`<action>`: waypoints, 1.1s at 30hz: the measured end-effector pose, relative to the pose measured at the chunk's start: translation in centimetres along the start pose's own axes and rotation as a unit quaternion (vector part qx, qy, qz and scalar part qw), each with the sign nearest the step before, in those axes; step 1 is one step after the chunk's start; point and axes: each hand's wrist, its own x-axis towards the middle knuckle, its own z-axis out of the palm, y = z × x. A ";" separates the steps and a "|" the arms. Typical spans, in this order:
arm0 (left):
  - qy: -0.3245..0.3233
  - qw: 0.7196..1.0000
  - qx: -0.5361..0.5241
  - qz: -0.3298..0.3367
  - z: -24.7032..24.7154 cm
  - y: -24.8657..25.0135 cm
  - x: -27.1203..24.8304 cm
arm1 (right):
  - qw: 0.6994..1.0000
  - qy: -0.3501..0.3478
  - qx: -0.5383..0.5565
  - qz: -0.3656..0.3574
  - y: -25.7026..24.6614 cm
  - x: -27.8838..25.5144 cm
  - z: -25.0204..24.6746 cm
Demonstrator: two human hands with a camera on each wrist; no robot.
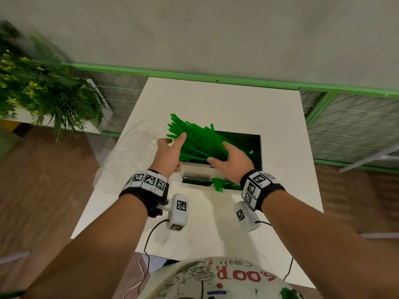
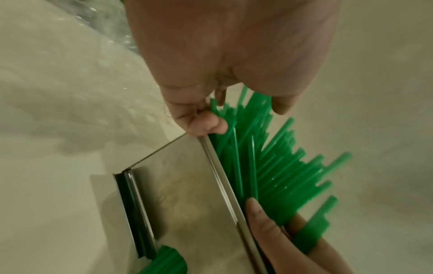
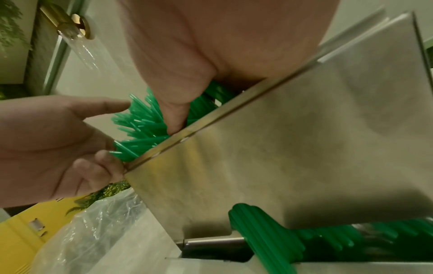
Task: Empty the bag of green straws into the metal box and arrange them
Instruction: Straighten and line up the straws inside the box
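The metal box (image 1: 260, 152) stands mid-table, with its near wall filling the wrist views (image 2: 175, 185) (image 3: 304, 139). Green straws (image 1: 194, 134) (image 2: 269, 166) (image 3: 140, 126) lie slanted in it, their ends fanning out over the far-left rim. My left hand (image 1: 170, 149) (image 3: 46, 139) is at the box's left corner, with its index finger straight against the straw ends. My right hand (image 1: 233, 158) (image 2: 269, 231) lies over the straws, which sit between its thumb and fingers. A few straws (image 1: 218, 184) (image 3: 262, 231) poke out of the slot at the box's base. The empty clear bag (image 1: 133, 147) lies left.
The white table (image 1: 216, 100) stands against a green railing (image 1: 216, 76) and a grey wall. A leafy plant (image 1: 43, 89) sits off the table's left side. The crumpled bag hangs over the table's left edge.
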 end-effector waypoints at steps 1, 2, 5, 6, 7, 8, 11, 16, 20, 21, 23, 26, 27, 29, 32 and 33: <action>0.004 0.999 -0.033 -0.006 -0.5 -0.3 0.1 | 1.000 -0.001 0.008 -0.007 0.0 -0.1 -0.1; 0.008 0.998 -0.060 -0.009 -0.9 -0.6 0.2 | 1.000 -0.001 0.023 -0.014 -0.1 -0.1 -0.2; 0.011 0.996 -0.093 -0.012 -1.5 -1.4 0.2 | 0.997 0.026 0.040 -0.054 -0.6 0.0 -0.4; 0.012 0.995 -0.097 -0.013 -1.5 -1.5 0.1 | 0.996 0.031 0.025 -0.075 -0.8 0.1 -0.5; 0.012 0.995 -0.099 -0.015 -1.6 -1.7 0.0 | 0.995 0.031 0.003 -0.094 -1.1 0.1 -0.7; 0.014 0.995 -0.098 -0.015 -1.6 -1.7 -0.1 | 0.993 0.026 -0.022 -0.109 -1.5 0.1 -0.9; 0.029 0.997 -0.074 0.006 -1.4 -1.8 -0.7 | 0.987 0.027 -0.048 -0.153 -2.9 0.3 -1.3; 0.077 0.992 -0.071 0.067 -1.1 -2.2 -1.8 | 0.981 0.027 -0.050 -0.184 -3.7 1.4 -1.2; 0.099 0.988 -0.099 0.057 -1.3 -3.8 -2.6 | 0.980 -0.014 -0.127 -0.153 -2.3 1.8 -0.2; 0.098 0.988 -0.113 0.041 -1.5 -4.4 -2.7 | 0.982 -0.020 -0.124 -0.139 -1.8 1.8 0.0; 0.077 0.988 -0.135 -0.004 -1.8 -5.4 -3.2 | 0.986 -0.020 -0.111 -0.122 -0.9 1.7 0.3; 0.002 0.994 -0.110 -0.028 -1.8 -6.1 -4.3 | 0.989 -0.019 -0.095 -0.111 -0.4 1.7 0.4; -0.021 0.996 -0.083 -0.003 -1.6 -6.2 -4.8 | 0.990 -0.021 -0.086 -0.107 -0.4 1.8 0.4; -0.053 0.997 -0.025 0.055 -1.1 -5.9 -5.4 | 0.993 -0.018 -0.063 -0.096 -0.3 1.8 0.4; -0.052 0.990 0.081 0.099 -0.1 -4.7 -5.2 | 0.995 -0.005 -0.027 -0.092 -0.3 1.7 0.3; -0.043 0.987 0.114 0.106 0.1 -4.4 -4.9 | 0.995 -0.003 -0.016 -0.094 -0.3 1.6 0.2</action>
